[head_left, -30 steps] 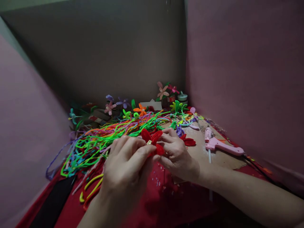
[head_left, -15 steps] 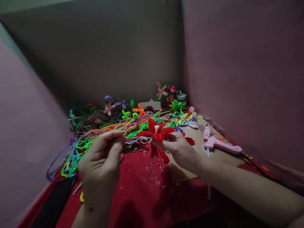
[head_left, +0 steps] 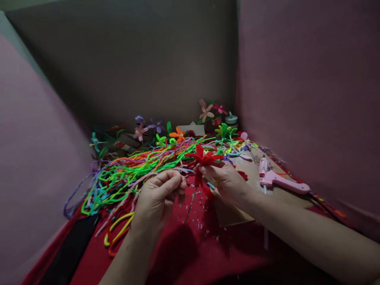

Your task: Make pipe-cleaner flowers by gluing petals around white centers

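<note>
1. Since half a second ago, the person's bare left hand (head_left: 158,194) has moved in toward the fuzzy red pipe-cleaner flower (head_left: 204,157), and the flower has tipped to show more of its side.
2. The flower is held up to the left of the pink plastic glue gun (head_left: 277,180), above the deep-red cloth (head_left: 175,241).
3. Its plush petals are bright red, narrow and pointed, spreading outward with one standing up; small cream stamens (head_left: 206,152) show partly among them.
4. Below the bloom hang more soft red pieces (head_left: 208,192), and a thin, dark stem (head_left: 191,206) with greenish patches slants down, away from the glue gun.
5. The bare right hand (head_left: 227,178), between flower and glue gun, pinches the flower beneath its petals.
6. The left hand, farther left of the glue gun, has its thumb against its curled fingers; whether something thin lies between, I cannot tell.
7. Another red petalled piece (head_left: 243,174) lies just left of the glue gun, partly behind the right hand.
</note>
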`<state>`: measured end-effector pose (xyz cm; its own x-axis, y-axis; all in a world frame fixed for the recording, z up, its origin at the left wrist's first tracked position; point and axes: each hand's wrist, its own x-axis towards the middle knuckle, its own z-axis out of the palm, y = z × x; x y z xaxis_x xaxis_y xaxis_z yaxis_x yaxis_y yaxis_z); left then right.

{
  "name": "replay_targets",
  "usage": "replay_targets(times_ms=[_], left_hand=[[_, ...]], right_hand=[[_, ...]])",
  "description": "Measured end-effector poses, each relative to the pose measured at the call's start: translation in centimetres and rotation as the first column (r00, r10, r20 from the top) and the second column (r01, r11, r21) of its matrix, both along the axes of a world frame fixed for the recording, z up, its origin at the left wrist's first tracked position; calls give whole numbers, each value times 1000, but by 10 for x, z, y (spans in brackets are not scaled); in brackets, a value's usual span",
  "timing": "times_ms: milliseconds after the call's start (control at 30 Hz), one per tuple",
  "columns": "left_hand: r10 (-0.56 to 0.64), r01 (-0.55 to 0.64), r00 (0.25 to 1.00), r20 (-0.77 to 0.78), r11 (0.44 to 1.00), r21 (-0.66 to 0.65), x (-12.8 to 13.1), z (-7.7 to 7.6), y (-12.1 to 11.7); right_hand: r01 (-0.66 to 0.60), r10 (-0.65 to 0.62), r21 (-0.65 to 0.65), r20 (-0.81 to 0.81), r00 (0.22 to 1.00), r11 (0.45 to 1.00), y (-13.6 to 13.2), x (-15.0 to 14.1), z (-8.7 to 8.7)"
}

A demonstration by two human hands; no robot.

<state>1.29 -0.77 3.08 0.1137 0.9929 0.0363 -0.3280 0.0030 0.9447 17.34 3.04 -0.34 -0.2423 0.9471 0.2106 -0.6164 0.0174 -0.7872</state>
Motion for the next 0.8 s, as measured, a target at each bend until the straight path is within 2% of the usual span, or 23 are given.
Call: replay_targets(times_ms=[167,467,700,800], left_hand=[[-42,43,998,45,999,-15,-6,-10,6],[61,-64,996,-61,997,-48,-8,-13,10],[-39,38,999,-31,999,-8,-9,-19,15],[-154,157,987,-50,985,67,-19,-17,13]], right_hand=[[-64,62,-65,-34,998,996,3,-1,-5],[-152,145,-130,-60,988,980,5,-2,-8],[-161,156,-123,-45,987,979,4,-3,-4],[-152,150,-144,-22,988,978,4,-2,-2]])
